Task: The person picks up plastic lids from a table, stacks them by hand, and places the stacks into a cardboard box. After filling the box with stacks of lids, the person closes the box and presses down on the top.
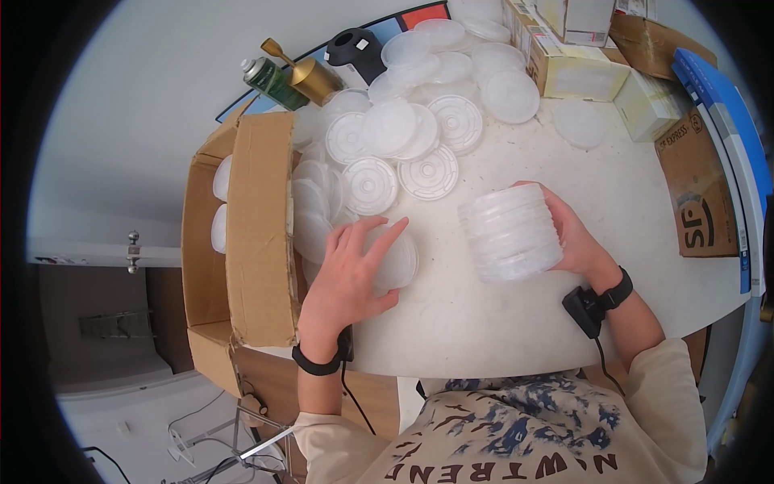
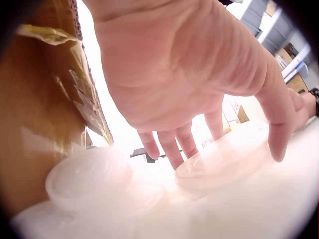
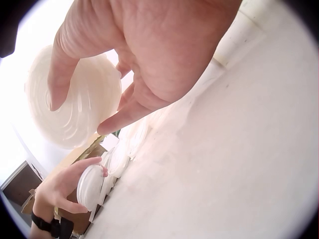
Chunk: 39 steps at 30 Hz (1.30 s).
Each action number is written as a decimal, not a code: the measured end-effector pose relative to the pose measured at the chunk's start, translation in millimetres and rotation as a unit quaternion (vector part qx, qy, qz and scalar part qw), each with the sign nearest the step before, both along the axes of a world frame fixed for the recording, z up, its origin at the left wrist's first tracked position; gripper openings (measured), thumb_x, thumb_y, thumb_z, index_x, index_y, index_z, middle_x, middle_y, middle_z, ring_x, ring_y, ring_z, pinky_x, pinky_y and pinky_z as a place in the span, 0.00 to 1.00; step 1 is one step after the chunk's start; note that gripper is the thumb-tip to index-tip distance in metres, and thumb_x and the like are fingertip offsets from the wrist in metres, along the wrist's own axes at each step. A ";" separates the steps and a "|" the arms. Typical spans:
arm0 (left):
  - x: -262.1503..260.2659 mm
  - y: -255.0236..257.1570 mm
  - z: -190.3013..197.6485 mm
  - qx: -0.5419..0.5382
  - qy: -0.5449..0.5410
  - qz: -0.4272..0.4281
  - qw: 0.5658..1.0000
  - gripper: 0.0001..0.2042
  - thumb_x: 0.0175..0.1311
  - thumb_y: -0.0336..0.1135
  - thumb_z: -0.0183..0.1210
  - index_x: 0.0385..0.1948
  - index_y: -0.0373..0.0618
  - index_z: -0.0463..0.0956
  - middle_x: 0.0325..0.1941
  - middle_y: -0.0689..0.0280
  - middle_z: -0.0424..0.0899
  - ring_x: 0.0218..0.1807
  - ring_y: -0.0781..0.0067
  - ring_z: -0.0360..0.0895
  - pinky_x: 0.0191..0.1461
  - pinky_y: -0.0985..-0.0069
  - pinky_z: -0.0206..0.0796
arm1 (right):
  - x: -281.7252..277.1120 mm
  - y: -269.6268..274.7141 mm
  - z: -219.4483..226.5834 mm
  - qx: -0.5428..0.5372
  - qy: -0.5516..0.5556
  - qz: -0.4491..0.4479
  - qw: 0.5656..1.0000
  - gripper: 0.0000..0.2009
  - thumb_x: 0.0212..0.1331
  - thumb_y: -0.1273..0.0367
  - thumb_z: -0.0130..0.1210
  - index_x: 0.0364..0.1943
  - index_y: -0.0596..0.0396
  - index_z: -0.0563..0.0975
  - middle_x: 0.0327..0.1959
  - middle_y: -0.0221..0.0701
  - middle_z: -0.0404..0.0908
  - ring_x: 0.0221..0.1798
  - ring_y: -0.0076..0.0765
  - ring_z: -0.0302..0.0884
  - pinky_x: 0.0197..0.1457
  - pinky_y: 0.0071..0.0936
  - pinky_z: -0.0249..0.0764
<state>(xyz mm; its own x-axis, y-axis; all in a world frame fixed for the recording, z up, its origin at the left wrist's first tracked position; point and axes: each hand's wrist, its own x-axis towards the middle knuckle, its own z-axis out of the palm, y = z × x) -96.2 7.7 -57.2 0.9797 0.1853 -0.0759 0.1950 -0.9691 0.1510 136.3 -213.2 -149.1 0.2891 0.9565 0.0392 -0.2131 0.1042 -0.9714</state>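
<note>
My right hand grips a thick stack of translucent round plastic lids, turned on its side over the right half of the table. In the right wrist view, the thumb lies across the stack's end face. Farther left, my left hand spans a round plastic lid beside the carton, with thumb and fingers at opposite edges. The left wrist view shows this lid under the palm, washed out by glare. Loose lids lie just beyond the left hand.
An open cardboard carton with lids inside stands at left. A big heap of lids covers the back of the white table. Behind are a spray can, a gold container and a black object. Boxes line the right side.
</note>
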 end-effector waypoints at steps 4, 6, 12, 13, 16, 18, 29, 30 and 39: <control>10.4 23.3 -14.0 -0.267 -0.094 0.001 0.959 0.46 0.36 0.31 0.67 0.69 0.49 0.60 0.62 0.55 0.68 0.61 0.56 0.71 0.62 0.61 0.64 | -0.4 2.7 -6.0 0.020 0.009 0.013 1.000 0.50 0.32 0.75 0.76 0.68 0.53 0.61 0.63 0.26 0.68 0.66 0.27 0.64 0.70 0.29 0.60; 20.2 28.2 -19.2 -0.341 -0.138 -0.002 0.930 0.47 0.38 0.35 0.66 0.70 0.47 0.58 0.64 0.54 0.68 0.60 0.57 0.73 0.59 0.62 0.66 | -1.1 4.7 -0.5 0.028 0.009 0.040 0.999 0.49 0.33 0.75 0.76 0.67 0.53 0.61 0.64 0.26 0.68 0.66 0.28 0.65 0.70 0.30 0.61; 70.8 -7.6 -37.4 -0.570 -0.210 -0.039 0.794 0.50 0.45 0.54 0.63 0.72 0.38 0.52 0.66 0.51 0.67 0.60 0.58 0.73 0.64 0.62 0.61 | -5.4 6.7 14.1 0.010 0.021 0.093 0.995 0.47 0.35 0.75 0.75 0.66 0.51 0.63 0.66 0.28 0.68 0.66 0.29 0.66 0.70 0.32 0.62; 77.6 -8.5 -42.4 -0.569 -0.203 -0.066 0.794 0.49 0.48 0.56 0.63 0.71 0.37 0.54 0.67 0.51 0.66 0.62 0.58 0.72 0.66 0.61 0.58 | -5.6 6.5 15.7 0.006 0.034 0.094 0.995 0.47 0.35 0.76 0.75 0.66 0.51 0.62 0.66 0.29 0.68 0.67 0.30 0.66 0.70 0.32 0.63; 87.3 -10.4 -49.3 -0.565 -0.199 -0.090 0.796 0.47 0.49 0.57 0.62 0.70 0.37 0.57 0.67 0.53 0.66 0.65 0.58 0.69 0.68 0.60 0.56 | -6.8 5.0 19.4 -0.028 0.046 0.085 0.995 0.48 0.34 0.75 0.76 0.67 0.52 0.61 0.67 0.31 0.66 0.69 0.32 0.63 0.71 0.33 0.61; 83.1 -12.7 -56.4 -0.592 -0.199 -0.097 0.775 0.42 0.49 0.51 0.62 0.68 0.40 0.61 0.67 0.57 0.68 0.64 0.60 0.68 0.66 0.64 0.57 | -6.5 5.3 15.2 -0.015 0.036 0.091 0.995 0.50 0.33 0.75 0.76 0.68 0.53 0.60 0.68 0.32 0.64 0.71 0.32 0.60 0.72 0.34 0.59; 77.6 -26.0 -58.4 -0.561 -0.247 -0.123 0.781 0.38 0.58 0.61 0.54 0.62 0.38 0.69 0.66 0.54 0.70 0.69 0.55 0.64 0.72 0.60 0.51 | -5.2 1.0 9.1 -0.064 0.049 0.063 0.995 0.57 0.32 0.75 0.76 0.72 0.55 0.51 0.71 0.33 0.58 0.73 0.33 0.55 0.74 0.33 0.55; 76.9 -26.3 -59.3 -0.577 -0.244 -0.117 0.771 0.37 0.60 0.62 0.52 0.62 0.38 0.70 0.66 0.54 0.70 0.69 0.55 0.63 0.72 0.60 0.50 | -4.6 0.2 7.0 -0.046 0.026 0.050 0.997 0.57 0.32 0.75 0.76 0.72 0.55 0.52 0.71 0.33 0.59 0.72 0.33 0.57 0.73 0.33 0.57; 77.4 -27.1 -64.2 -0.610 -0.254 -0.115 0.742 0.29 0.65 0.53 0.51 0.62 0.41 0.71 0.67 0.56 0.70 0.71 0.57 0.62 0.73 0.62 0.49 | -6.4 1.8 7.1 -0.037 -0.014 0.019 0.999 0.56 0.34 0.73 0.77 0.73 0.53 0.52 0.69 0.32 0.60 0.69 0.32 0.63 0.70 0.32 0.61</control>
<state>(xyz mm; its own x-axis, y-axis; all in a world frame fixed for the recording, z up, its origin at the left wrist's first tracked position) -18.8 -19.4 -121.4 0.9340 0.1061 0.3411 -0.3375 -0.0506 0.9400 130.0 -211.4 -142.0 0.2516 0.9675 -0.0255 -0.1885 0.0231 -0.9818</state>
